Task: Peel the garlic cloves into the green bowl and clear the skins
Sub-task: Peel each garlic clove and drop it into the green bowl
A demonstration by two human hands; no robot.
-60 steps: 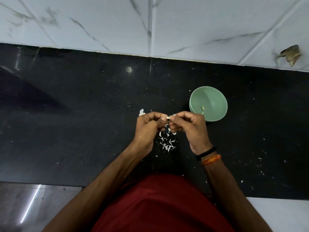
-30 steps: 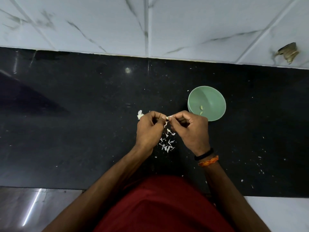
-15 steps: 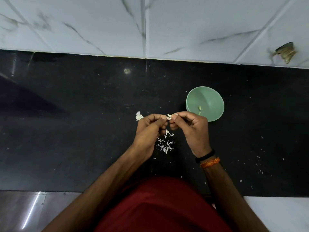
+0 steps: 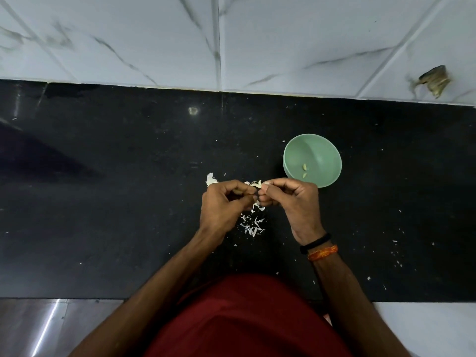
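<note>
Right now I see a garlic clove (image 4: pixel 255 184) pinched between the fingertips of both hands, held above the black countertop (image 4: pixel 103 202). My left hand (image 4: pixel 224 204) has its fingers curled in around the clove's left end; my right hand (image 4: pixel 293 199) pinches the pale skin at the other end between thumb and forefinger. Directly below the hands lies a small heap of white skins (image 4: pixel 253 222), scattered on the counter. Another white scrap of garlic (image 4: pixel 211 179) sits just beyond the left knuckles. The green bowl (image 4: pixel 327 150) stands just beside the right hand, on its far right, with two peeled cloves (image 4: pixel 304 170) inside. More skin flecks (image 4: pixel 398 253) dot the counter well to the right. A black band and an orange thread (image 4: pixel 322 252) circle the right wrist.
</note>
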